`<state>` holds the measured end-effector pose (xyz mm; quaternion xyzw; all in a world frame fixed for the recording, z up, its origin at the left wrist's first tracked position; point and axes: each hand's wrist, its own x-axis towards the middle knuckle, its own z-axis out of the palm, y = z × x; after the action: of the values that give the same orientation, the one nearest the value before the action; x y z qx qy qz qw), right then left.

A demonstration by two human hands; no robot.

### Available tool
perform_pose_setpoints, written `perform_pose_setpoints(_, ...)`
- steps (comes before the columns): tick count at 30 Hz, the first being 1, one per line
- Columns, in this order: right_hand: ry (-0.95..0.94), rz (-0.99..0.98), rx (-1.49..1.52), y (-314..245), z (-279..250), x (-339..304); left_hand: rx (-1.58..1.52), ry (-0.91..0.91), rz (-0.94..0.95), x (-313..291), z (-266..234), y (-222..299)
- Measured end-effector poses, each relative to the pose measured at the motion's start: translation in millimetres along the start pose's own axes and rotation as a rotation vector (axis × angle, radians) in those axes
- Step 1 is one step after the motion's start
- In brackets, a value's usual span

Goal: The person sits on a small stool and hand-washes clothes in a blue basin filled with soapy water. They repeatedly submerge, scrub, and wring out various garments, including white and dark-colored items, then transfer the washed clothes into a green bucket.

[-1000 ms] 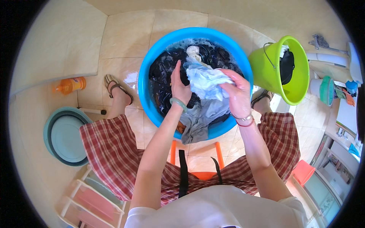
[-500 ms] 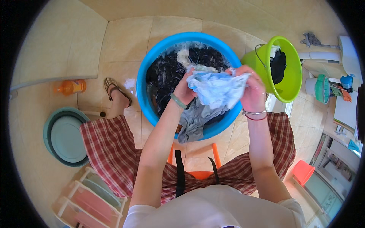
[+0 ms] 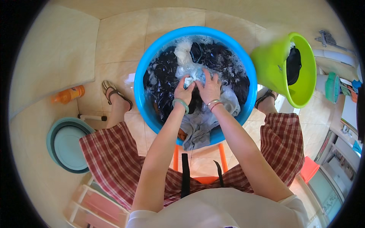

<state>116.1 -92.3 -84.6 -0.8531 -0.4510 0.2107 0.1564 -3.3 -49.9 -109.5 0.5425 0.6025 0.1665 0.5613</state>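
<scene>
A large blue basin [image 3: 138, 93] full of soapy water and soaked clothes stands in front of me. My left hand [image 3: 184, 93] and my right hand [image 3: 210, 90] are side by side low over its middle. Between them is a wet pale blue cloth [image 3: 194, 73], bunched and partly under the suds; both hands have hold of it, the right with its fingers reaching forward over it. White cloth [image 3: 183, 53] lies just beyond. Dark clothes [image 3: 161, 72] fill much of the basin, and a grey garment [image 3: 196, 131] hangs over the near rim.
A tilted green bucket [image 3: 306, 91] with dark cloth [image 3: 293, 66] inside stands right of the basin. On the left are an orange bottle [image 3: 68, 95], a grey-green basin [image 3: 68, 146] and a white rack [image 3: 81, 201]. An orange stool [image 3: 223, 157] is under me.
Both hands have lowered the pale blue cloth from above the basin into the water, moving closer together. The view has shifted slightly, and my right foot now shows.
</scene>
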Motion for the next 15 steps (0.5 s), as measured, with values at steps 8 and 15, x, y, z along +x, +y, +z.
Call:
perform_pose_setpoints(8,-0.401,-0.001,-0.286,44.6,55.0,47.8,-0.157,-0.106,-0.1,55.2,4.9,-46.5)
perform_pose_setpoints(15,-0.156,0.065,0.38,12.6,-11.8,27.1,-0.894,-0.116,-0.468,23.3,14.2,28.5)
